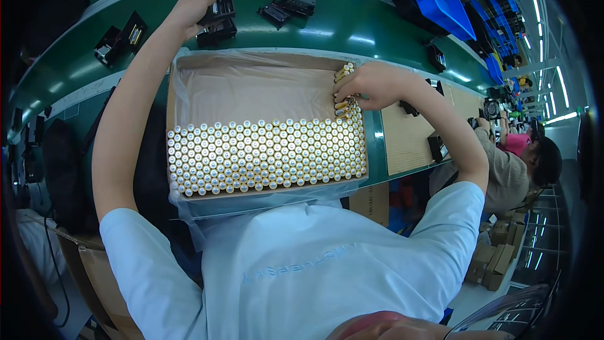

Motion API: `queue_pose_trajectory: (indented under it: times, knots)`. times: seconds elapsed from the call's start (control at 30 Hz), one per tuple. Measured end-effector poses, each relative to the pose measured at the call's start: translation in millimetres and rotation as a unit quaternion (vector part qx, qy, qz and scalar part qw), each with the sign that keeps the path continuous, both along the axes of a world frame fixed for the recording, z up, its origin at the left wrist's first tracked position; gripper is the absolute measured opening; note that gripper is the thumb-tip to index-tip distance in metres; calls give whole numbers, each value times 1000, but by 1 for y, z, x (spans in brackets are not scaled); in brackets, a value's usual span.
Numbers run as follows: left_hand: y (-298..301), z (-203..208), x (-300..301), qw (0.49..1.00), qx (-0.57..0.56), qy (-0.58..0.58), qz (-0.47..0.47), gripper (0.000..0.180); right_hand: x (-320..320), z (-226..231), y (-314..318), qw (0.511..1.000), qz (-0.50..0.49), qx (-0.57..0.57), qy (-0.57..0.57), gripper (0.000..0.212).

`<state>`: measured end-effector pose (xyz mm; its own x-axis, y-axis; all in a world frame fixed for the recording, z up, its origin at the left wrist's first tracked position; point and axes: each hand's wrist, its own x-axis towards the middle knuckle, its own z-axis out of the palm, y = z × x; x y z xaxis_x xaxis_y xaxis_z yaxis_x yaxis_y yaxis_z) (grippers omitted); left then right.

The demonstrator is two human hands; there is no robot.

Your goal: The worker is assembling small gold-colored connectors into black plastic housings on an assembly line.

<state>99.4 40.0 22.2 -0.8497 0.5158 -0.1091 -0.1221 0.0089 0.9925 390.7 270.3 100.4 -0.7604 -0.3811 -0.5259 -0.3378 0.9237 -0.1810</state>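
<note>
At the far left of the cardboard box point(171, 107), my left hand point(190, 12) grips a black plastic case point(223, 5) between thumb and fingers. Just below it lies another black case point(217, 33) on the green bench. Upright cylindrical batteries point(264, 157) stand in tight rows across the near half of the box. My right hand point(372, 85) reaches into the box's far right corner, its fingers curled around several loose batteries point(343, 108). A few more batteries point(345, 71) lie beside those fingers, against the right wall. Clear plastic film lines the box.
More black cases lie on the green bench point(327, 25), including an opened one point(133, 28) at the left and a pair point(296, 1) behind the box. Blue bins point(443, 3) stand at the far right. A brown board point(409, 132) lies right of the box; a co-worker point(503, 173) sits beyond.
</note>
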Motion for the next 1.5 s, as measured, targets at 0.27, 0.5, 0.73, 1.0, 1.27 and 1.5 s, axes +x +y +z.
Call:
queue_pose_trajectory:
  times: [0.27,0.5,0.73,1.0,1.27,1.5]
  knots:
    - [-4,-1,-7,999,21,-36,17,50,-3,-6,29,992,59,-76,78,30]
    - [-9,3,-3,995,66,-75,31,47,-66,1,-28,908,-30,-224,353,17]
    - [-6,9,-3,992,84,-96,7,45,-168,-30,-87,870,-100,-191,444,19]
    - [-27,10,-32,974,117,-172,-87,46,-227,-23,-88,858,-161,-225,434,29]
    - [-20,5,-35,994,42,-99,-32,61,-274,-31,-107,865,-183,-126,449,35]
    - [-34,17,-35,990,35,-132,44,67,-286,-40,-120,866,-295,-127,382,36]
